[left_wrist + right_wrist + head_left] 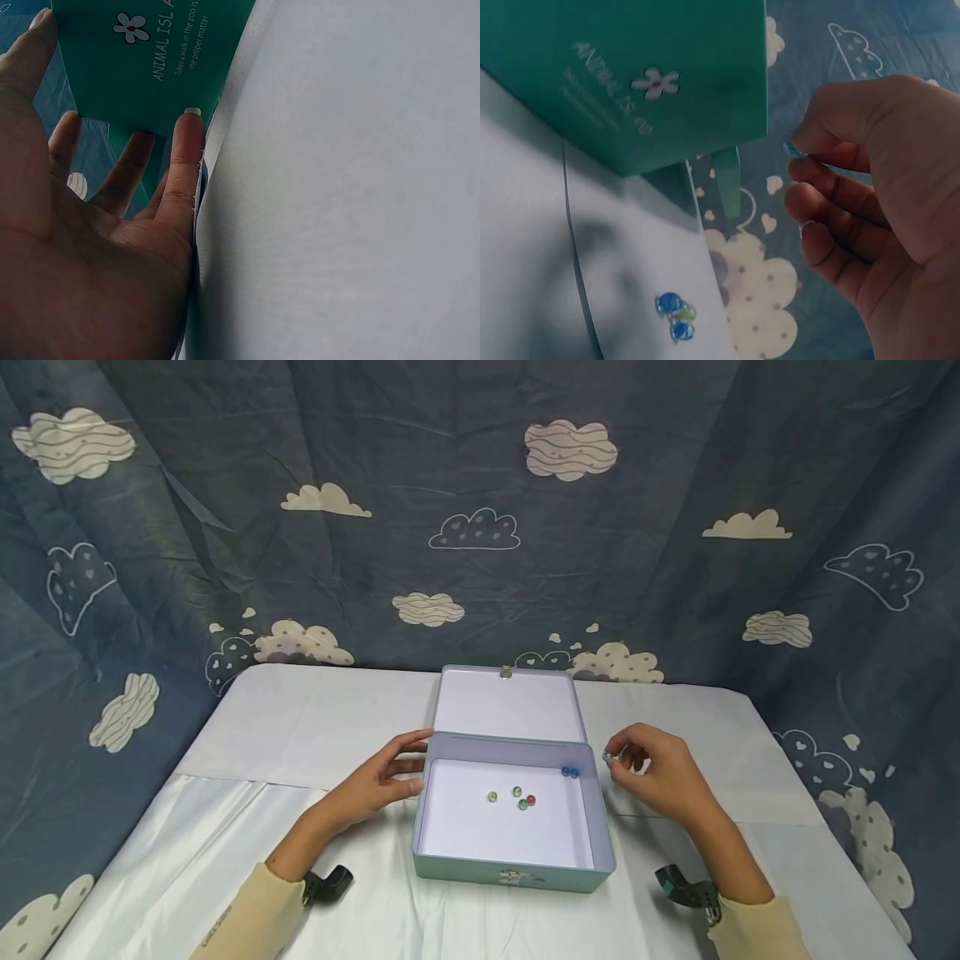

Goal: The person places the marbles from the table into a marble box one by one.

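With your right hand (662,770) pinching a blue marble (793,150) just right of the box (480,869) and your left hand (372,786) spread against its left side, you'd likely do best releasing low inside to limit bouncing.

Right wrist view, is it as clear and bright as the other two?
Not quite: in the right wrist view, dim light, a soft shadow on the white cloth, small lettering on the green tin box too faint to read; in the left wrist view, similar lettering legible, left hand shaded; in the head view, brighter, more even light, a soft shadow beside the right forearm.
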### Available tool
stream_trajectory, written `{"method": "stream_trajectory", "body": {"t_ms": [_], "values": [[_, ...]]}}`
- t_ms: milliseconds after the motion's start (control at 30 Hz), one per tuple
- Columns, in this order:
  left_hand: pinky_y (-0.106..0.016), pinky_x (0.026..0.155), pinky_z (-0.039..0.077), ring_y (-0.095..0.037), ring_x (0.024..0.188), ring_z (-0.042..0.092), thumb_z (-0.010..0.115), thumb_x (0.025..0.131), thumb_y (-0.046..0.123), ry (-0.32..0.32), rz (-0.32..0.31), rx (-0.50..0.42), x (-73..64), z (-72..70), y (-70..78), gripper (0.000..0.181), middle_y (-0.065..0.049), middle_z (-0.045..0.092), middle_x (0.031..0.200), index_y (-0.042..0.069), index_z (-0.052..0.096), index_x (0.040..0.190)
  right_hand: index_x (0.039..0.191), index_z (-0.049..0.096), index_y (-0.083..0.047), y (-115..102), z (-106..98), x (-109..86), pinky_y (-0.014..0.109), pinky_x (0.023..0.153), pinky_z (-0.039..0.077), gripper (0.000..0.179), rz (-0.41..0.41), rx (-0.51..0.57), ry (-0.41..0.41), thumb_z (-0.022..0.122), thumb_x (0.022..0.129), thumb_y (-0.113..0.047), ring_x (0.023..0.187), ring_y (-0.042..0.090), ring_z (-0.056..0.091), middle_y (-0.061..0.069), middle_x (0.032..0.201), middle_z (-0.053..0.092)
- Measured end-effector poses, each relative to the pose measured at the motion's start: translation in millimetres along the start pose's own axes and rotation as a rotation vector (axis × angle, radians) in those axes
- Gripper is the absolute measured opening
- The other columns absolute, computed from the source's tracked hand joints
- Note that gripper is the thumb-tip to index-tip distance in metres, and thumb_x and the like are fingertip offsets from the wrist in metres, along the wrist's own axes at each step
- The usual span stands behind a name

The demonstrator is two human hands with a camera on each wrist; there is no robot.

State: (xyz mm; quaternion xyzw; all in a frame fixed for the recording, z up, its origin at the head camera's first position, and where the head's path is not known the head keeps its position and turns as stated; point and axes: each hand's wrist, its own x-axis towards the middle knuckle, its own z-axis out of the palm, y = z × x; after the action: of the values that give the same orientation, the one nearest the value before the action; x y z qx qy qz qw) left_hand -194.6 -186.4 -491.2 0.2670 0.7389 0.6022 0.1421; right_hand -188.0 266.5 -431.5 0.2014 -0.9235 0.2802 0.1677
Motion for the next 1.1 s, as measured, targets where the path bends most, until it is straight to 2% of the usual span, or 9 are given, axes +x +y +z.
{"method": "stream_trajectory", "body": {"t_ms": [300, 567, 1100], "values": [[-0.036, 0.109, 0.05, -0.037, 0.146, 0.049, 0.07, 0.105, 0.018, 0.002, -0.003, 0.023, -0.1, -0.5, -1.0, 0.074, -0.011, 0.039, 0.164, 0.03, 0.031, 0.167, 0.101, 0.074, -0.013, -6.4, 3.3, 0.2, 0.034, 0.065, 0.057, 0.023, -0.007, 0.026, -0.021, 0.083, 0.084, 0.0, 0.075, 0.015, 0.059, -0.006, 0.087, 0.066], [-0.033, 0.107, 0.051, -0.038, 0.146, 0.049, 0.07, 0.105, 0.017, 0.004, 0.002, 0.024, 0.6, -0.5, -0.9, 0.074, -0.012, 0.039, 0.163, 0.029, 0.031, 0.167, 0.101, 0.074, -0.015, -7.8, 6.5, 0.3, 0.026, 0.066, 0.055, 0.025, -0.023, 0.053, -0.036, 0.084, 0.085, 0.001, 0.075, 0.016, 0.06, -0.008, 0.086, 0.064], [-0.034, 0.103, 0.054, -0.041, 0.145, 0.048, 0.07, 0.105, 0.015, -0.002, 0.016, 0.003, 0.7, 0.1, -0.9, 0.075, -0.015, 0.038, 0.163, 0.026, 0.03, 0.167, 0.101, 0.075, -0.013, -4.5, 6.3, 1.1, 0.032, 0.066, 0.057, 0.023, -0.005, 0.022, -0.026, 0.082, 0.086, 0.001, 0.076, 0.016, 0.059, -0.004, 0.089, 0.068]]}}
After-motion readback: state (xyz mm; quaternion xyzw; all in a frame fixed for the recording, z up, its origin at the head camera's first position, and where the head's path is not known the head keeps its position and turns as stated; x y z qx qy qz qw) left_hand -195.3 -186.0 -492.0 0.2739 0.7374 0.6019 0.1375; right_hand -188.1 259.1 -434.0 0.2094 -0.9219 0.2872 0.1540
